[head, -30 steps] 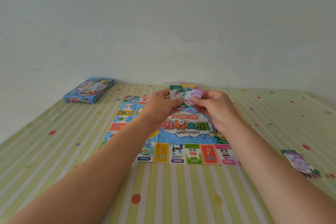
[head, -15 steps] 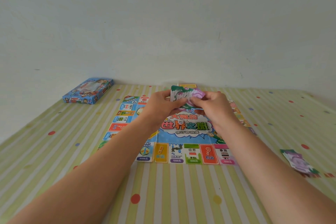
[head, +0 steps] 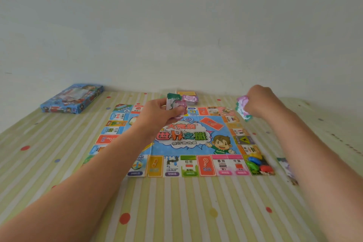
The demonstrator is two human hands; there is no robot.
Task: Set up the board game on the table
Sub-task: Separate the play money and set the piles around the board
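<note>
The colourful game board (head: 182,155) lies flat in the middle of the striped table. Above its far half, my left hand (head: 157,112) grips a stack of paper play money (head: 172,102). My right hand (head: 259,102) is out past the board's far right corner, shut on a few purple and green notes (head: 242,108) held just above the table. Several coloured player pawns (head: 258,163) sit on the board's near right corner. A white die (head: 177,130) rests on the board's centre.
The blue game box (head: 72,99) lies at the far left by the wall. A card deck (head: 186,93) sits beyond the board's far edge. More play money (head: 287,169) lies on the table at the right, partly behind my right forearm.
My hands were together over the board on one stack. My right hand has moved right with some notes, while the left keeps the rest; the pawns are now uncovered.
</note>
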